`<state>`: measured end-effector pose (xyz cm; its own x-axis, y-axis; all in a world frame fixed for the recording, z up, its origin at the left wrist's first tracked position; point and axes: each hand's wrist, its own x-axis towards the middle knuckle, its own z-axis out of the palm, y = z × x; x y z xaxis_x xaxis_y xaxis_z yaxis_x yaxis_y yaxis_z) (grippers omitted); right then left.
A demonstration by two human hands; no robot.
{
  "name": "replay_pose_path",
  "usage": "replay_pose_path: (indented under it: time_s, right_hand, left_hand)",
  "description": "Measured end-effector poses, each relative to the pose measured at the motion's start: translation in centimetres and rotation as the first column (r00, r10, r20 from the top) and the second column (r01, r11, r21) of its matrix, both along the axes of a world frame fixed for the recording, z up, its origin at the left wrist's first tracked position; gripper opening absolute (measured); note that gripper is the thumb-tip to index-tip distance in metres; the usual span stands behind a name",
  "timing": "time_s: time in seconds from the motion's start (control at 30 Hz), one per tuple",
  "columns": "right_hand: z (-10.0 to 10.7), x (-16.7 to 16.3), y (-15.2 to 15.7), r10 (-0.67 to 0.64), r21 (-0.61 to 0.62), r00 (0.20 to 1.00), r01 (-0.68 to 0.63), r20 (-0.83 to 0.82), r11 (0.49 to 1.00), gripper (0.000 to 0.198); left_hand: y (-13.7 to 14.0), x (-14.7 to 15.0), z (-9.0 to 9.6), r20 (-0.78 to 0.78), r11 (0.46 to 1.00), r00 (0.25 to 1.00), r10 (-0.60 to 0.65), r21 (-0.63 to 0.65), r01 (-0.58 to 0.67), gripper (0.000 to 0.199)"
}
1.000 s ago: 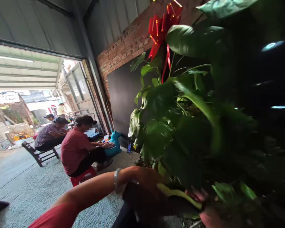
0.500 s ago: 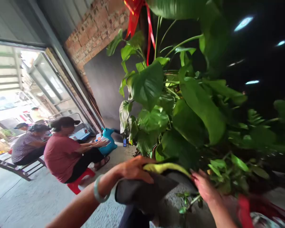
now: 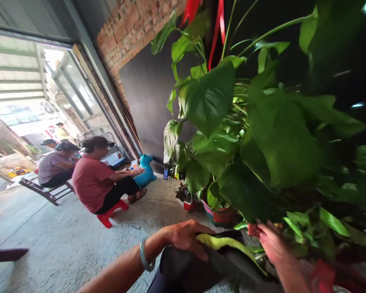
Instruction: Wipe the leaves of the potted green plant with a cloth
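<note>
In the head view, my left hand (image 3: 187, 240) is closed over a dark grey fabric piece (image 3: 198, 268) with a yellow-green edge (image 3: 228, 243). Its exact kind is not clear. The piece lies over my lap, its opening facing up and away from me. To the right, my right hand (image 3: 271, 244) is slightly blurred, fingers loosely bent and apart, just beyond the yellow-green edge. Those fingertips are close to a big dark green leaf (image 3: 247, 189), and I see nothing held in them. A pale bracelet (image 3: 146, 254) circles my left wrist.
Leafy potted plants (image 3: 209, 95) fill the front and right, with a coloured pot (image 3: 218, 215) below. On the left a person in a red shirt (image 3: 93, 181) sits on a red stool (image 3: 111, 213), near a blue animal-shaped toy (image 3: 146, 171). Another person sits on a bench (image 3: 45, 191).
The view has shifted left and down, showing more floor and pots. My right hand has come away from the yellow-green edge, which it was touching. My left hand keeps its hold.
</note>
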<state>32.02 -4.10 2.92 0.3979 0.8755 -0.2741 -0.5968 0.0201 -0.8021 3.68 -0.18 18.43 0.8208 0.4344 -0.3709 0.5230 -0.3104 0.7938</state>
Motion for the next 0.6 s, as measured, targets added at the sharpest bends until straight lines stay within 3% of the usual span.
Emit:
replay_pose_path:
  time_s: [0.1,0.2,0.27,0.33,0.43,0.53,0.6]
  right_hand:
    - [0.8,-0.3,-1.3,0.018,-0.042,0.999,-0.017,0.027,0.999,0.039]
    - [2.2,-1.1,-4.3,-0.024,-0.054,0.999,0.026,0.027,0.998,0.045]
    - [3.9,-2.0,-7.1,-0.091,-0.005,0.995,0.091,0.038,0.996,0.047]
    - [6.3,-3.5,-10.1,-0.105,0.052,0.986,0.099,0.130,0.994,0.046]
    - [10.6,-7.0,-13.3,0.021,0.013,0.914,-0.029,0.405,1.000,0.059]
    - [13.3,-11.0,-14.6,0.126,-0.070,0.743,-0.107,0.657,0.992,0.078]
    - [13.2,-13.1,-15.1,0.134,-0.068,0.657,-0.124,0.742,0.990,0.084]
  left_hand:
    - [-1.9,-2.8,0.0,0.150,0.962,0.950,0.273,-0.049,-0.268,0.056]
    - [-3.1,-3.8,-0.8,0.275,0.851,0.807,0.523,-0.214,-0.479,0.055]
    - [-3.7,-3.6,-1.3,0.328,0.775,0.708,0.626,-0.359,-0.519,0.058]
    - [-4.3,-2.7,-1.4,0.354,0.716,0.630,0.691,-0.458,-0.527,0.063]
    - [-5.7,-0.9,-0.7,0.396,0.695,0.576,0.715,-0.492,-0.524,0.073]
    - [-7.4,0.5,0.3,0.478,0.712,0.532,0.699,-0.401,-0.576,0.076]
    - [-8.6,0.8,0.6,0.528,0.706,0.508,0.680,-0.285,-0.649,0.069]
